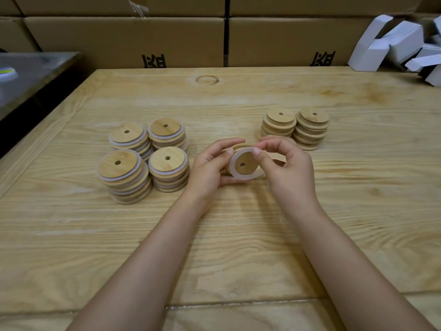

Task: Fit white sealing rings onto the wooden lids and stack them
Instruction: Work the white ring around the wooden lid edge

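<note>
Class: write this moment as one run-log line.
left hand holds lid; right hand pinches white ring on it; ringed stacks left; bare stacks right

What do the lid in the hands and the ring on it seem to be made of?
Lid: light wood, perhaps bamboo, matte; fine grain shows. Ring: white, soft-looking, probably silicone or rubber; it curves loosely round the lid.
</note>
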